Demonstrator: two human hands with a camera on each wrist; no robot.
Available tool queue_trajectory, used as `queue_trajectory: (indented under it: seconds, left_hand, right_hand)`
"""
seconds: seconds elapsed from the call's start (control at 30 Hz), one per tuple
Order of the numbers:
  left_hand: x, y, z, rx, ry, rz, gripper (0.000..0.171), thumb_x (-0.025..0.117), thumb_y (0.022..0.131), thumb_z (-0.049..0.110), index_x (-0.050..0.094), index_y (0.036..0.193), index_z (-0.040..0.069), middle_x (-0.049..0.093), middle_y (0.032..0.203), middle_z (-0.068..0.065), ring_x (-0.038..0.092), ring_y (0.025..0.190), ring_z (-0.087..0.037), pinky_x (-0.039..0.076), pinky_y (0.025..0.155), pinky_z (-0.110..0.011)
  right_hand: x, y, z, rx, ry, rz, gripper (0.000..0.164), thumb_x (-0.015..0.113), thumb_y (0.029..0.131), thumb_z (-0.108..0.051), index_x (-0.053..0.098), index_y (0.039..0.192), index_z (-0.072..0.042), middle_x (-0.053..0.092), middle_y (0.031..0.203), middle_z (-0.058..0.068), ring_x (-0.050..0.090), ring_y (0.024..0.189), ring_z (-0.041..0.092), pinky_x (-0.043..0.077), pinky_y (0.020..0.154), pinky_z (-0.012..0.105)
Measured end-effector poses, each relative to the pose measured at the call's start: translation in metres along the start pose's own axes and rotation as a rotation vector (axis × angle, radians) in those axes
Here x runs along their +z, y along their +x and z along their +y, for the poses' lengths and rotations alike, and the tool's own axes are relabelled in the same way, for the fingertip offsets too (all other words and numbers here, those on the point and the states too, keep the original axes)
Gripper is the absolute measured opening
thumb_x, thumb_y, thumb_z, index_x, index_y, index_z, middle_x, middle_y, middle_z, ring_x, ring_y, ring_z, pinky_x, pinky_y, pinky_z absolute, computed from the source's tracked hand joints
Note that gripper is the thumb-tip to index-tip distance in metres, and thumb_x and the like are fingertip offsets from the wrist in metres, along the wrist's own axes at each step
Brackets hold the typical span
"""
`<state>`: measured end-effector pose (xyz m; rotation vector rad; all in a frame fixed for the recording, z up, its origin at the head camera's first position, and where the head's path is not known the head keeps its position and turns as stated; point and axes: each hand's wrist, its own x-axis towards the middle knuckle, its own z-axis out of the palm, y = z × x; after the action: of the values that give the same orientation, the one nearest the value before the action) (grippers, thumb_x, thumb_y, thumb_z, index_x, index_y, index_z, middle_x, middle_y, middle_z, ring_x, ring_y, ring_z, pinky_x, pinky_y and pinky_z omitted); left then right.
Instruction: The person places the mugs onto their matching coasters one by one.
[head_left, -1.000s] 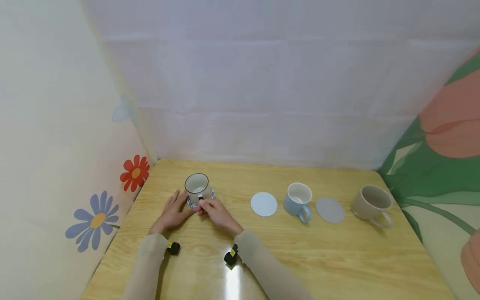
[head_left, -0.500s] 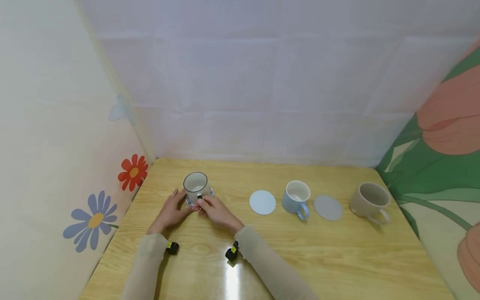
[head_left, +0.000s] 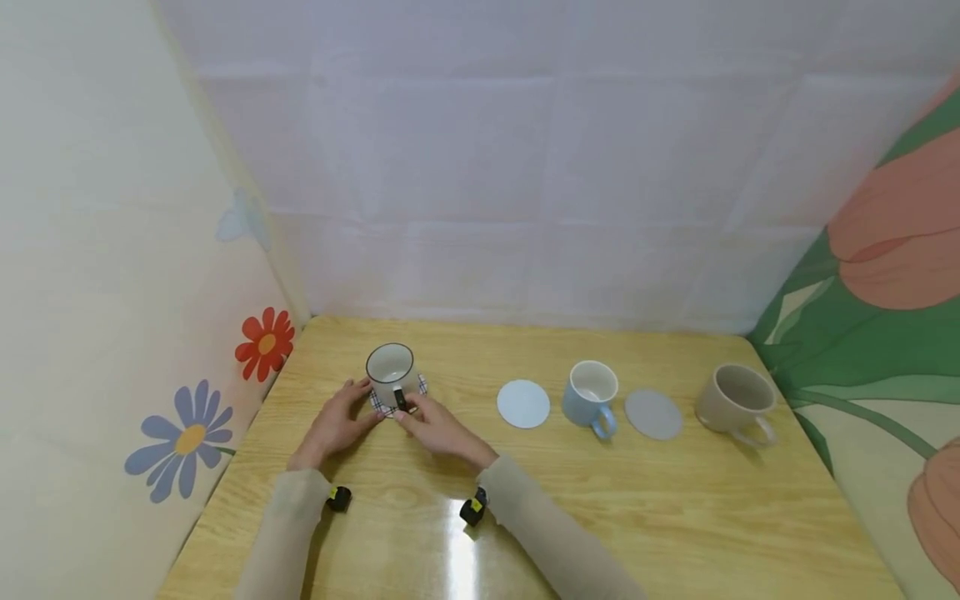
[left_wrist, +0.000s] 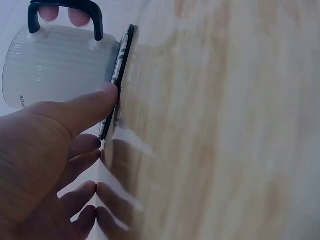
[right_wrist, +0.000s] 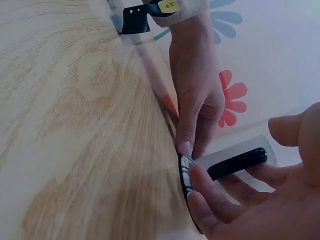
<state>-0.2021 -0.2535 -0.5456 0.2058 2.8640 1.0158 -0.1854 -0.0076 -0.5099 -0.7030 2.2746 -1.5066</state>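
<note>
A pale mug (head_left: 392,375) with a dark rim and a black handle (head_left: 400,399) stands upright on a checked coaster (head_left: 422,385) at the table's left. My left hand (head_left: 337,425) holds the coaster's near left edge between thumb and fingers, its fingertips down on the table. In the left wrist view, the thumb (left_wrist: 95,107) presses the coaster's rim. My right hand (head_left: 438,431) is beside the handle with its fingers loosely spread. The right wrist view shows its thumb (right_wrist: 287,130) apart from the black handle, and its fingers (right_wrist: 220,195) close to the handle and coaster.
To the right lie a light blue round coaster (head_left: 523,404) and a grey round coaster (head_left: 654,414). A blue mug (head_left: 589,396) stands between them, and a beige mug (head_left: 735,400) stands at the right end. Cloth walls (head_left: 525,250) border the table.
My right hand has let go of the mug's handle, and its thumb has come away, so more of the black handle shows. My left hand stays at the checked coaster.
</note>
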Motion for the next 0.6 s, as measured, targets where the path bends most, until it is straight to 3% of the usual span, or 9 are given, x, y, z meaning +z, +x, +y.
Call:
queue_trajectory:
  seconds: [0.1, 0.2, 0.43, 0.6]
  left_hand:
    - [-0.002, -0.002, -0.002, 0.022, 0.046, 0.017, 0.064, 0.075, 0.102, 0.031, 0.054, 0.155, 0.002, 0.044, 0.168, -0.018, 0.027, 0.159, -0.049, 0.023, 0.127, -0.071]
    - [-0.004, -0.004, -0.001, 0.018, 0.064, 0.027, 0.062, 0.075, 0.102, 0.03, 0.056, 0.154, 0.003, 0.048, 0.165, -0.019, 0.031, 0.158, -0.049, 0.026, 0.126, -0.071]
    - [-0.009, -0.012, 0.003, -0.015, 0.044, 0.02, 0.061, 0.072, 0.104, 0.033, 0.055, 0.154, 0.003, 0.049, 0.163, -0.023, 0.034, 0.156, -0.05, 0.026, 0.126, -0.071]
    - [-0.012, -0.016, 0.008, -0.012, 0.046, 0.05, 0.062, 0.071, 0.104, 0.035, 0.054, 0.153, 0.001, 0.051, 0.16, -0.026, 0.042, 0.151, -0.051, 0.031, 0.125, -0.07]
  right_hand:
    - [-0.003, -0.006, -0.005, -0.011, -0.015, -0.002, 0.041, 0.055, 0.112, -0.028, 0.059, 0.144, -0.003, 0.064, 0.144, 0.014, 0.065, 0.122, 0.026, 0.058, 0.099, 0.035]
    - [-0.007, -0.01, -0.008, -0.02, -0.011, -0.001, 0.041, 0.055, 0.112, -0.025, 0.058, 0.145, -0.002, 0.062, 0.148, 0.016, 0.06, 0.134, 0.032, 0.056, 0.107, 0.04]
    - [-0.015, -0.018, -0.011, 0.007, 0.006, 0.026, 0.038, 0.055, 0.112, -0.028, 0.059, 0.142, -0.005, 0.063, 0.142, 0.017, 0.067, 0.115, 0.029, 0.059, 0.096, 0.036]
    - [-0.023, -0.026, -0.014, 0.011, 0.023, 0.016, 0.043, 0.054, 0.112, -0.029, 0.056, 0.146, -0.002, 0.061, 0.145, 0.018, 0.067, 0.117, 0.033, 0.06, 0.097, 0.042]
